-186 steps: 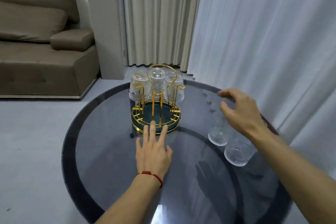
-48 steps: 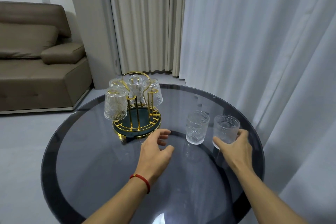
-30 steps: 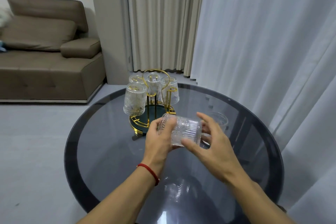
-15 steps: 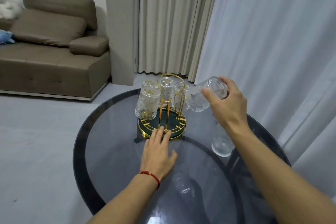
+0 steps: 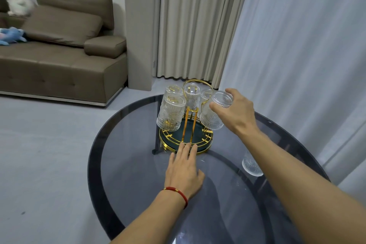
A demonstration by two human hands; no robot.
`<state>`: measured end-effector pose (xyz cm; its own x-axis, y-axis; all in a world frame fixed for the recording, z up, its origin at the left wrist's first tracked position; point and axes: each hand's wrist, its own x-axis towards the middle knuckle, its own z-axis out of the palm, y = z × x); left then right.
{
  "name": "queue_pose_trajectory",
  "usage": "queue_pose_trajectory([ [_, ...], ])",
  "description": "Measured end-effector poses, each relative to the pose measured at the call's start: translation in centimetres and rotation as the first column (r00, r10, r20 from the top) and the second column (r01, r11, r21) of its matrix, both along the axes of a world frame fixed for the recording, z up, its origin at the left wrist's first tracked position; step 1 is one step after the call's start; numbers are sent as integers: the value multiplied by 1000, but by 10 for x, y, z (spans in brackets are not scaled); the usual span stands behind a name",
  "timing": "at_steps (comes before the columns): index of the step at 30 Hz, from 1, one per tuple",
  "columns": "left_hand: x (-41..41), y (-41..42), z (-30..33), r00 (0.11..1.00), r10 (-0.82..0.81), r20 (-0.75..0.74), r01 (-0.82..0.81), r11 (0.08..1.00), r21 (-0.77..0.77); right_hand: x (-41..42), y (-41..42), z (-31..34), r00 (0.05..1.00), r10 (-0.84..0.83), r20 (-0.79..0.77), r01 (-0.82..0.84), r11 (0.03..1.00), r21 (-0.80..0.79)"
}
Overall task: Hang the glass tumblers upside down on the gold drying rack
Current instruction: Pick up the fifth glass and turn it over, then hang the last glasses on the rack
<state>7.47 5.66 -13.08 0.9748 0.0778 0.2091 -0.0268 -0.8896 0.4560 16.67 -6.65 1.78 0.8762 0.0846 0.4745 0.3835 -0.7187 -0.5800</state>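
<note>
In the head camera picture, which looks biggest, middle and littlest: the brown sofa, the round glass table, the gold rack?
1. Round glass table
2. Brown sofa, though it is farther off and cut by the picture's edge, so the first two places are unsure.
3. Gold rack, plainly the littlest.

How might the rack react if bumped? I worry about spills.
The rack looks top-heavy, with tumblers hung high on thin posts, so it may tip. On the smooth glass table it could slide; the left hand seems to brace it.
</note>
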Motion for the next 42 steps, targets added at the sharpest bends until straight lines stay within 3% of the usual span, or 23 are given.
queue_pose_trajectory([
  [14,-4,-5,9,1000,21,-15,-20,999,30,12,8,-29,998,1,-69,-9,992,-125],
  [18,-7,-11,15,999,-5,53,4,1000,12,-4,-18,-40,1000,-15,-7,15,1000,11],
  [22,-12,-20,24,972,-34,232,52,996,-71,-29,-69,-70,956,-253,148,235,964,127],
  [25,-15,-26,28,951,-50,304,87,990,-111,-48,-99,-102,935,-356,5,350,922,164],
  [28,-17,-31,30,940,-62,337,113,985,-134,-53,-118,-125,928,-287,-237,319,941,110],
  [30,-19,-34,30,937,-64,343,120,982,-143,-51,-122,-132,912,-219,-348,291,942,169],
  [34,-18,-40,32,948,-76,309,145,968,-206,-43,-125,-138,911,-201,-362,269,952,149],
  [39,-18,-49,36,988,-118,104,156,831,-534,-52,-133,-130,972,-115,-207,147,978,148],
  [40,-18,-50,38,989,-139,58,144,764,-628,-56,-134,-128,985,-64,-158,85,988,132],
  [42,-20,-50,44,976,-217,-10,110,537,-836,-65,-132,-121,993,81,-87,-74,994,85],
])
